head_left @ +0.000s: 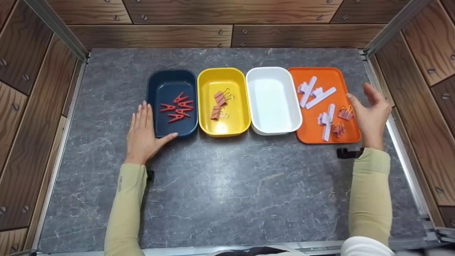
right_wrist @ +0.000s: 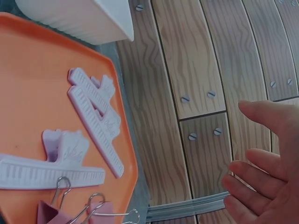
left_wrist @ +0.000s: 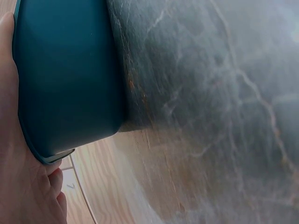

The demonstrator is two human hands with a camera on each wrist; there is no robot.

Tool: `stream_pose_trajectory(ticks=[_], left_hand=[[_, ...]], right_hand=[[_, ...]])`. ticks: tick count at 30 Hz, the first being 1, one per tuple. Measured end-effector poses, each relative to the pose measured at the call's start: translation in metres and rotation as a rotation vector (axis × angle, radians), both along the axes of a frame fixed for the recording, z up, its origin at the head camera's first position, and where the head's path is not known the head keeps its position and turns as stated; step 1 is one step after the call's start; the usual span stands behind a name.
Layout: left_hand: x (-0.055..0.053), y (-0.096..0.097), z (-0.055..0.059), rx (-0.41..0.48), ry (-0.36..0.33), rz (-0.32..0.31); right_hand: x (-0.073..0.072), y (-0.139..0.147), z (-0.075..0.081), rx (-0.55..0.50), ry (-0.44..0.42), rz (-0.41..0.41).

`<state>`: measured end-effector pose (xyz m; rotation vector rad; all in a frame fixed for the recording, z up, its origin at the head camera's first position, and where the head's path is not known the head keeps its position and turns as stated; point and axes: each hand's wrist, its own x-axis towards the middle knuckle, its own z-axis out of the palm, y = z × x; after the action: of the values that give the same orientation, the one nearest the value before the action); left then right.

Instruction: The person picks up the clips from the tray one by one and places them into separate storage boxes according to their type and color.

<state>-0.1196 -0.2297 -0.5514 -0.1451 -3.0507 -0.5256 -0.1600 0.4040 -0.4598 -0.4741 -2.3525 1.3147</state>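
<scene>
My left hand rests along the left side and near corner of a dark blue bin, fingers straight and thumb spread over the front rim. Several red clothespins lie inside that bin. At the other side, my right hand hovers by the right edge of an orange tray, thumb and fingers spread apart, holding nothing. On the tray are three lilac wide clips, one of them a ribbed bar clip in the right wrist view. Two pink binder clips lie closest to this hand.
Between blue bin and tray stand a yellow bin with two pink binder clips and a white bin, all in one row. Metal rails and wood-patterned walls border the grey marbled table.
</scene>
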Motion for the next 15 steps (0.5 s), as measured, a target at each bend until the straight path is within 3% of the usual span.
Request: stream_pose_trajectory(ticks=[15], left_hand=[[0.001, -0.001, 0.0, -0.005, 0.008, -0.01]], right_hand=[[0.012, 0.02, -0.018, -0.02, -0.121, -0.006]])
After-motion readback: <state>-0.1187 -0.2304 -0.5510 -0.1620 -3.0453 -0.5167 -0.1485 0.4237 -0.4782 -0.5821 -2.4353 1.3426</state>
